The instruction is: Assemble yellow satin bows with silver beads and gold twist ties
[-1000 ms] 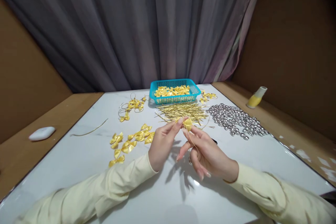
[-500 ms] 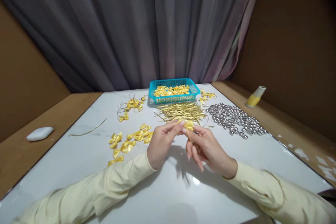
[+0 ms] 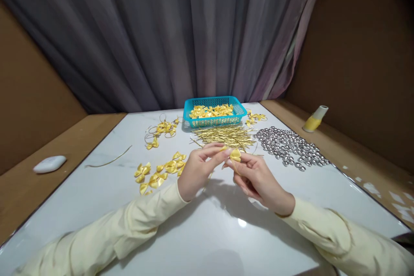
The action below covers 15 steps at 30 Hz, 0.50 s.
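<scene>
My left hand (image 3: 201, 170) pinches one side of a yellow ribbon bow (image 3: 235, 155) between thumb and forefinger. The fingers of my right hand (image 3: 260, 181) close on the bow's other side and on a thin gold cord that loops below it. Both sets of fingertips nearly touch, and they hide the bow's middle. Just behind the hands lies a pile of gold cords (image 3: 226, 135). Several loose yellow bows (image 3: 157, 180) are spread to the left of my left hand.
A blue basket (image 3: 214, 100) of yellow bows stands at the back. Silver beads (image 3: 291, 146) lie at right, bows with cords (image 3: 165, 128) at back left. A single cord (image 3: 108, 162) and a white case (image 3: 49, 164) are at left, a yellow-and-white cone (image 3: 315, 119) at right.
Both hands have shifted slightly, still holding the bow. The lower fingers of my right hand have curled inward, and a cord end now shows below my left hand.
</scene>
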Each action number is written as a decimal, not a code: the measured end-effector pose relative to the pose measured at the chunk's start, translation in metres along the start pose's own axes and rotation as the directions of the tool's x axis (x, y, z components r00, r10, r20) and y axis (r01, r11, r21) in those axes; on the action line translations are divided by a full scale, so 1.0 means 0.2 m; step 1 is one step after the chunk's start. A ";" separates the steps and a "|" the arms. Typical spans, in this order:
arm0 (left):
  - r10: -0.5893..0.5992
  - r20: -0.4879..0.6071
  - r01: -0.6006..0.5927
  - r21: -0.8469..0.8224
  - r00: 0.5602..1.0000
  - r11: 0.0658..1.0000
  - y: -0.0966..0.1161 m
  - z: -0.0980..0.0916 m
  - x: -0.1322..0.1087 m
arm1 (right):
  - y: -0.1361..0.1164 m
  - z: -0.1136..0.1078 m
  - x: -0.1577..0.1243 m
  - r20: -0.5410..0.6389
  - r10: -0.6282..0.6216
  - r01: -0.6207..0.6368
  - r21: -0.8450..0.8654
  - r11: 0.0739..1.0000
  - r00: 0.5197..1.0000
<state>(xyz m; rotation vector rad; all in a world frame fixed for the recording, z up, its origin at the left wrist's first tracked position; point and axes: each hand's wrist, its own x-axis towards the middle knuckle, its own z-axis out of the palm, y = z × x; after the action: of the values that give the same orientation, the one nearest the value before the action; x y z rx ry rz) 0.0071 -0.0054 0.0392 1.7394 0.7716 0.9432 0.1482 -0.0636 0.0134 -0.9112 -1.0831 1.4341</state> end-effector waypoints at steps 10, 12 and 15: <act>0.088 0.162 -0.103 0.087 0.983 0.991 0.03 -0.06 0.03 | 0.00 -0.04 0.03 -0.037 -0.048 0.044 -0.115 0.992 0.998; 0.060 0.227 -0.082 0.088 0.972 0.993 0.06 -0.08 0.04 | 0.00 -0.05 0.02 -0.038 -0.050 0.045 -0.129 0.991 0.998; 0.036 0.274 -0.051 0.046 0.961 0.998 0.09 -0.10 0.05 | -0.02 -0.04 0.02 -0.061 -0.062 0.054 -0.135 0.989 0.996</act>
<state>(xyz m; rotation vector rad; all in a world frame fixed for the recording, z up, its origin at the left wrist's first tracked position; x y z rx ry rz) -0.0033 0.0061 0.0629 1.8904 0.5841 0.6963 0.1560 -0.0589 0.0152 -1.0063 -1.1572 1.2878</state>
